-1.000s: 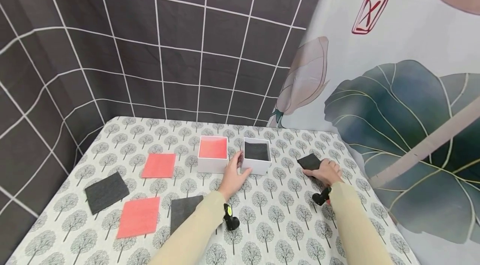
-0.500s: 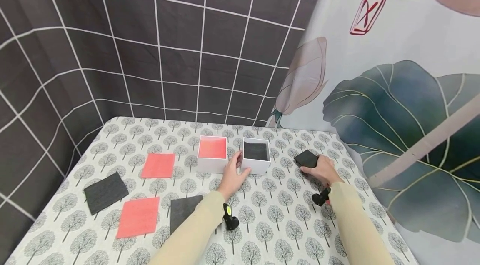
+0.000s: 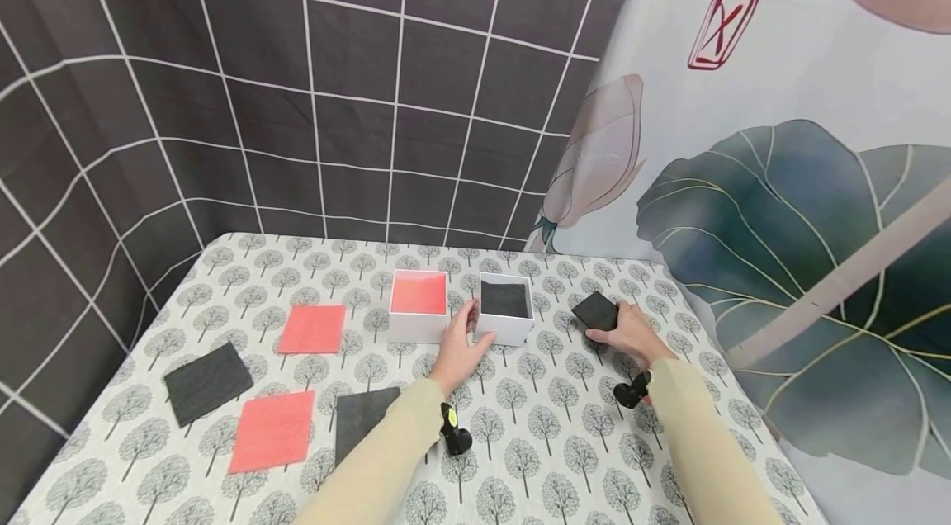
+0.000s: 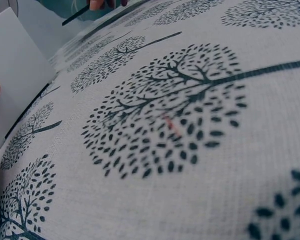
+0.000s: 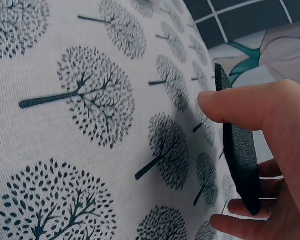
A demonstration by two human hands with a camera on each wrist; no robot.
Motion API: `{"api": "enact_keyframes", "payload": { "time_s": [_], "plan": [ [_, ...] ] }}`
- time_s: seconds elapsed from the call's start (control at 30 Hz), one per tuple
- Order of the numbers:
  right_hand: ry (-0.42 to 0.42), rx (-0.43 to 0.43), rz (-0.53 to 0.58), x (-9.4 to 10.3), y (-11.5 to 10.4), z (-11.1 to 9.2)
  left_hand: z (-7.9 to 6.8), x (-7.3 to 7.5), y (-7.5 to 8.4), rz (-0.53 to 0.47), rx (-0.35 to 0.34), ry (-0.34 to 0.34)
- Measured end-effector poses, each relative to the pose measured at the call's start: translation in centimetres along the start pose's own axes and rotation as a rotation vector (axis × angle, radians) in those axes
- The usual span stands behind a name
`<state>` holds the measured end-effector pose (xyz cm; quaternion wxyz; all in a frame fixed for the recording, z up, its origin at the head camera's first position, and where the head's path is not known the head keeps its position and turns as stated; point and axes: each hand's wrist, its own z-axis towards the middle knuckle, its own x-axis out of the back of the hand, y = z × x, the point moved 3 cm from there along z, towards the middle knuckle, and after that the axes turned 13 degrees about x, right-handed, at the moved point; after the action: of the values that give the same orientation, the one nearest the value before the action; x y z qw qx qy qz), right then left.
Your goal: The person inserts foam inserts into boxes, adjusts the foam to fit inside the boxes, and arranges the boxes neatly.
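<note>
My right hand (image 3: 631, 335) pinches a black felt square (image 3: 596, 311) between thumb and fingers at the table's right side. In the right wrist view that black square is tilted nearly on edge, with the thumb on its near face and fingers behind. My left hand (image 3: 455, 350) holds the corner of a white box (image 3: 505, 333), fingers at its left side and thumb at its front. Black material (image 3: 505, 300) shows inside this box. Left of it stands another white box (image 3: 418, 329) with red material (image 3: 419, 294) inside. In the left wrist view only fingertips show beside the box wall (image 4: 22, 65).
Spread over the left of the tree-print tablecloth (image 3: 542, 426) lie two red squares (image 3: 312, 329), (image 3: 272, 431) and a black square (image 3: 208, 383). Another black square (image 3: 360, 418) is partly under the left forearm. A dark grid curtain (image 3: 357, 96) hangs behind the table.
My right hand has moved left with the black felt square, lifting and turning it toward the boxes. The left hand has stayed at the white box.
</note>
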<state>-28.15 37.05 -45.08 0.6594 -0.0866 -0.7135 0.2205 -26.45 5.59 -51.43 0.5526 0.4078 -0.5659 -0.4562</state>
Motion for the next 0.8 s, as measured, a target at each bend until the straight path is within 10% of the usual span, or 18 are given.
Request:
{"api": "enact_keyframes", "payload": {
  "time_s": [0.8],
  "plan": [
    [0.017, 0.245, 0.095, 0.5, -5.0, 0.2, 0.0, 0.0, 0.0, 0.0, -0.032, -0.002]
  ]
}}
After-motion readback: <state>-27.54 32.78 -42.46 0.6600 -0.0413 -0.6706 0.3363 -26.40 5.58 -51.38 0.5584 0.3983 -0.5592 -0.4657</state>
